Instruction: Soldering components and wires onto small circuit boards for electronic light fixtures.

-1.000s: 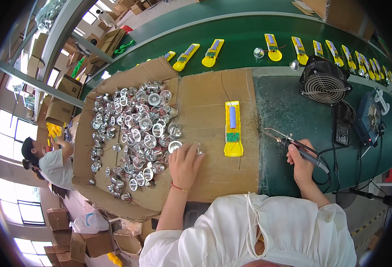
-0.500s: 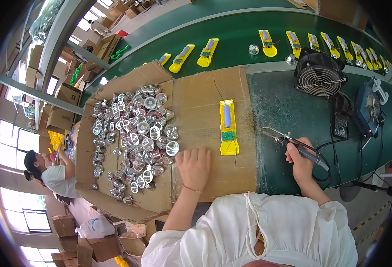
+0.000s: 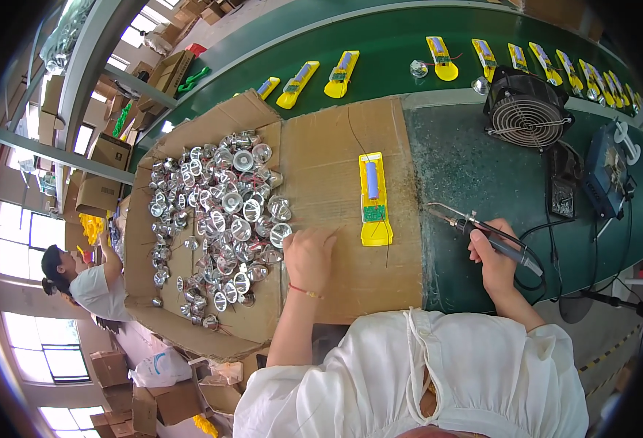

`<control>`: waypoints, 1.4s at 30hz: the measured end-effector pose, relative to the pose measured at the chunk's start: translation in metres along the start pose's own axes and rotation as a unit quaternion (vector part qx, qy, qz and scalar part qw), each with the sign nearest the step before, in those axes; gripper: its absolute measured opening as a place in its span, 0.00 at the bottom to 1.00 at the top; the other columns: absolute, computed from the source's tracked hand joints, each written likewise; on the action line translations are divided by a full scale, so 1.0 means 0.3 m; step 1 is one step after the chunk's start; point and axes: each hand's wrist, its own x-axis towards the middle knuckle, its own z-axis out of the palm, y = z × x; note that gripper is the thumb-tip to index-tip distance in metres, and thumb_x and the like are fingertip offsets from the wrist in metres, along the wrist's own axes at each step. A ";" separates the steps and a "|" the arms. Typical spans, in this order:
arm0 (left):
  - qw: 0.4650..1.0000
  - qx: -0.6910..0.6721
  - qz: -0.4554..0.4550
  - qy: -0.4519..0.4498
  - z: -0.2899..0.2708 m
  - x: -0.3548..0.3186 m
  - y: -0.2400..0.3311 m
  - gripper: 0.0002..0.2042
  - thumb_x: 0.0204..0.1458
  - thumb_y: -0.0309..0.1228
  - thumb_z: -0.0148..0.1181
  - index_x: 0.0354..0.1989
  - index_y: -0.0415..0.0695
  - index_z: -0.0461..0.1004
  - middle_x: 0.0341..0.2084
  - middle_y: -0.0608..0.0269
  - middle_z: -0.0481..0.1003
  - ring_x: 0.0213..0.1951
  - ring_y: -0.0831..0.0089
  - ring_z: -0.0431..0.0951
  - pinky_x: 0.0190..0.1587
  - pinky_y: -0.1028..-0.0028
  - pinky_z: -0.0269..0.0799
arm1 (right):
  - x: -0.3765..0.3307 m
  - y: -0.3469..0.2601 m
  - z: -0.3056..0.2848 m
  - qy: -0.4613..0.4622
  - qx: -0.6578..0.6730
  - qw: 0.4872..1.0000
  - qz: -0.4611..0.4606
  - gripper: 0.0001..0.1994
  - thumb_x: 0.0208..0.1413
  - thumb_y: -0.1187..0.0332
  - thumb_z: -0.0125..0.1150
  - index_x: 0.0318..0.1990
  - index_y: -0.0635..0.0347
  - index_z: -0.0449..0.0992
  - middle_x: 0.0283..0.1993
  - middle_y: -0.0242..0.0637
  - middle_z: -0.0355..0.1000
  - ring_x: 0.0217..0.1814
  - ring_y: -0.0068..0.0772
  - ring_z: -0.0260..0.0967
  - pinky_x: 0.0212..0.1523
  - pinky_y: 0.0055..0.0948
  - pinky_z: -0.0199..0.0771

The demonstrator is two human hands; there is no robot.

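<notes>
A soldering iron (image 3: 485, 237) is held in the right hand (image 3: 495, 263), whose fingers are closed around its dark handle; the metal tip is pointed to the left, near the yellow flashlight body (image 3: 374, 201) but apart from it. This yellow body is laid open on the cardboard sheet (image 3: 336, 160), with a blue battery and a small green board seen inside it. The left hand (image 3: 308, 255) is rested on the cardboard, just beside the pile of silver reflectors (image 3: 223, 212), with its fingers curled loosely; whether something small is pinched there cannot be told. The reflectors are kept in a flat cardboard tray (image 3: 142, 248) on the left. Further yellow bodies (image 3: 339, 73) are lined on the green surface (image 3: 380, 44), and a black fan (image 3: 527, 109) is placed at the right.
</notes>
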 end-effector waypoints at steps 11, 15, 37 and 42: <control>0.977 -0.174 -0.125 0.011 -0.001 -0.003 -0.011 0.06 0.45 0.29 0.59 0.26 0.37 0.75 0.16 0.61 0.73 0.17 0.75 0.72 0.21 0.76 0.65 | -0.003 -0.001 0.045 -0.039 -0.070 0.993 -0.091 0.08 0.46 0.74 0.61 0.33 0.65 0.69 0.24 0.31 0.69 0.24 0.15 0.64 0.26 0.15 0.64; 0.907 -0.349 -0.226 -0.060 0.032 0.017 0.037 0.10 0.47 0.32 0.59 0.28 0.36 0.75 0.17 0.58 0.75 0.20 0.75 0.73 0.24 0.76 0.67 | 0.026 -0.008 0.081 -0.113 -0.140 0.963 -0.200 0.10 0.46 0.75 0.61 0.35 0.66 0.67 0.27 0.33 0.69 0.21 0.16 0.64 0.22 0.16 0.65; 0.904 -0.401 -0.137 -0.061 0.078 0.025 0.102 0.06 0.44 0.27 0.61 0.24 0.36 0.75 0.22 0.61 0.70 0.21 0.75 0.70 0.25 0.77 0.65 | 0.006 0.030 0.159 -0.076 -0.089 0.992 -0.055 0.09 0.45 0.71 0.64 0.28 0.64 0.70 0.21 0.29 0.68 0.22 0.14 0.62 0.23 0.17 0.62; 0.909 -0.391 -0.127 -0.062 0.069 0.030 0.112 0.06 0.43 0.26 0.62 0.23 0.36 0.75 0.22 0.61 0.70 0.21 0.76 0.69 0.25 0.78 0.64 | -0.002 0.034 0.157 -0.074 -0.076 0.993 -0.046 0.08 0.45 0.71 0.63 0.28 0.64 0.70 0.20 0.30 0.68 0.22 0.14 0.62 0.23 0.17 0.62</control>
